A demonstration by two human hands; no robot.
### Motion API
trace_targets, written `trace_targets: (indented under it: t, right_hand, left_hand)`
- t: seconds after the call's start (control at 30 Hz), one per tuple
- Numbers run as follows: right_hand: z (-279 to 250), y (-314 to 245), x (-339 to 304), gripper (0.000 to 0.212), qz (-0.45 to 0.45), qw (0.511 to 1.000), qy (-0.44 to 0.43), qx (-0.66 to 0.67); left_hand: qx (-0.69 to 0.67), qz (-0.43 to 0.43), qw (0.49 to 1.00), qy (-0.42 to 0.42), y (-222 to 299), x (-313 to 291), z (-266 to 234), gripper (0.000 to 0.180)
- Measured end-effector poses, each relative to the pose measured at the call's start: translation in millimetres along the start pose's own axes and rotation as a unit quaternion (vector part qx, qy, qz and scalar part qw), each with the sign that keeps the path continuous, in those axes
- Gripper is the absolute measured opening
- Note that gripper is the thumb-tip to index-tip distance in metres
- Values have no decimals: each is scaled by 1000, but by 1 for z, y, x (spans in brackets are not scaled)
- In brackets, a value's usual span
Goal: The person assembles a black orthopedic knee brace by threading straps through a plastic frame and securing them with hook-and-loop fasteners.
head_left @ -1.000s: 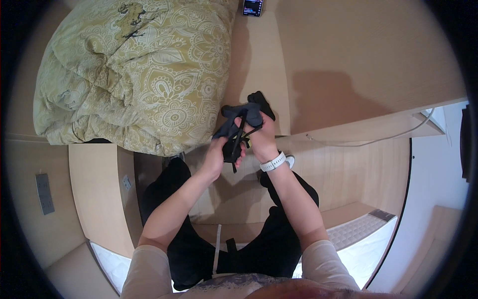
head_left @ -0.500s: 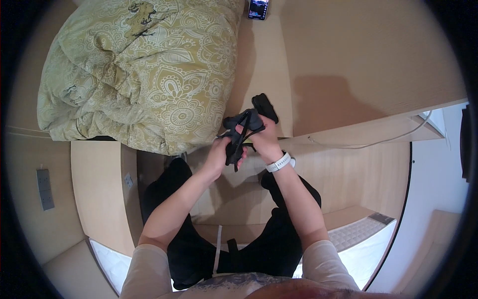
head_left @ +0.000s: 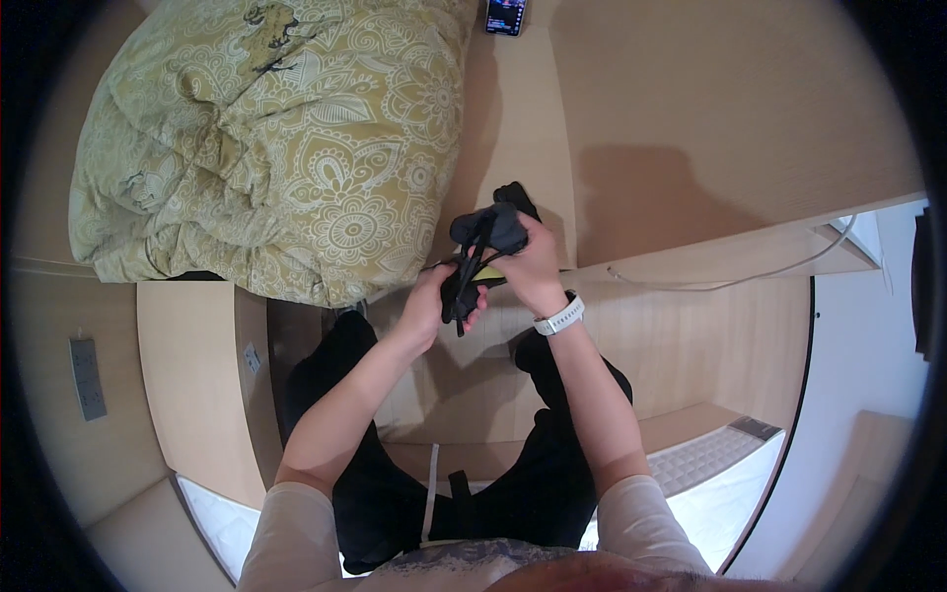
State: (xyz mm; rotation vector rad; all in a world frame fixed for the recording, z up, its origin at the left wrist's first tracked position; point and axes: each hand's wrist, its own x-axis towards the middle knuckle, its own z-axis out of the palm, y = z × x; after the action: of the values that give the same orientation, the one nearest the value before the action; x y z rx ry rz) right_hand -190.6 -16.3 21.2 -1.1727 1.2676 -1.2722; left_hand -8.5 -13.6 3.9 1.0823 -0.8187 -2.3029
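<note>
In front of me, my left hand (head_left: 426,304) and my right hand (head_left: 531,264) hold a black and dark grey object (head_left: 485,237) with thin straps or cords running down it. My left fingers wrap round its lower end. My right hand grips the rounded dark grey upper part, and a bit of yellow shows between the hands. The object's exact kind cannot be made out. Just beyond my right hand lies a separate small black item (head_left: 515,197) on the wooden surface, partly hidden by what I hold.
A bulky yellow-green patterned quilt (head_left: 355,197) fills the upper left, close to my left hand. A lit phone (head_left: 505,16) stands at the far edge. A pale cable (head_left: 710,288) hangs along the desk edge at right. A wooden box-like unit (head_left: 192,365) is at left.
My right hand has turned and shifted slightly, and the dark grey part now shows more broadly. My left hand keeps its grip on the lower end.
</note>
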Motion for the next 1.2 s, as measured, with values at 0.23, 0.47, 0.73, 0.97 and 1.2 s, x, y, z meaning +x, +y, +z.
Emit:
trace_targets:
  t: [0.23, 0.47, 0.73, 0.97, 1.2]
  right_hand:
    - [23, -20, -4, 25, 42, 990, 95, 91]
    - [10, -4, 0, 27, 52, 996, -4, 68]
    - [22, -8, 1, 27, 21, 992, 90, 82]
    - [10, -3, 1, 25, 77, 994, 0, 80]
    - [20, -5, 1, 25, 35, 995, 79, 44]
  left_hand:
    - [48, 20, 998, -17, -6, 1, 1, 55]
    - [-9, 11, 1000, 3, -4, 0, 1, 54]
    - [6, 15, 999, -33, -11, 2, 0, 49]
    - [-13, -1, 1000, -1, -4, 1, -4, 57]
    - [35, 47, 998, -8, -4, 0, 3, 51]
